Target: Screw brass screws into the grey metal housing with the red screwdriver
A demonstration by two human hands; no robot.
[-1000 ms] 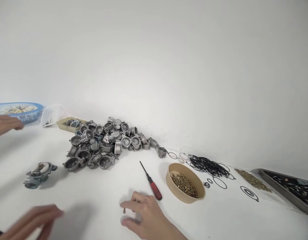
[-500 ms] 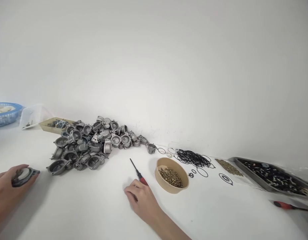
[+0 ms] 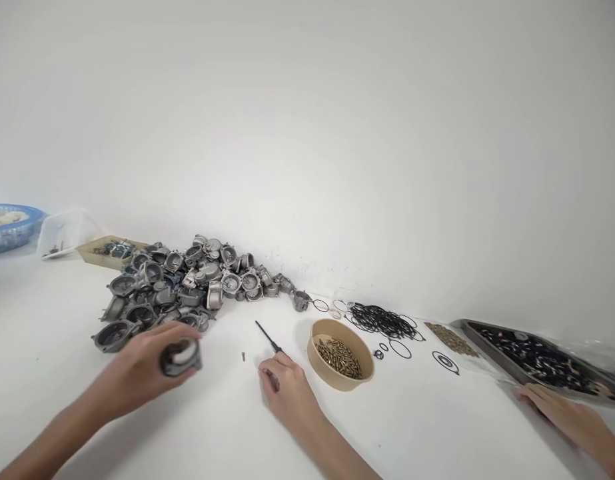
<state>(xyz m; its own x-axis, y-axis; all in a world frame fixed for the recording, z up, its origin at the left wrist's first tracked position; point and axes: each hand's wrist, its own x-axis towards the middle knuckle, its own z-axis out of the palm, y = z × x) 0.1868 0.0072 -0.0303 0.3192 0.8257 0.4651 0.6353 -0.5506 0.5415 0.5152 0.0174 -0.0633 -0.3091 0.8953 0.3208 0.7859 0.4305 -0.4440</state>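
Note:
My left hand (image 3: 147, 367) is closed around a grey metal carburetor part (image 3: 181, 357) with a pale disc on top, held just above the white table in front of a heap of similar metal parts (image 3: 187, 283). Over the red handle of a small screwdriver (image 3: 267, 338) my right hand (image 3: 286, 390) is closed; the dark shaft sticks out toward the heap. A single small screw (image 3: 244, 357) lies on the table between my hands.
A tan bowl (image 3: 321, 363) of brass screws stands right of my right hand. Black O-rings (image 3: 382, 320), a patch of brass bits (image 3: 452, 339) and a dark tray (image 3: 537, 357) lie farther right, where another person's hand (image 3: 562, 410) rests. A blue basket (image 3: 10, 227) and small trays (image 3: 107, 250) sit far left.
My left hand has carried the carburetor part from the left edge to the middle, near the heap. My right hand stayed on the screwdriver handle. Another person's hand appeared at the right.

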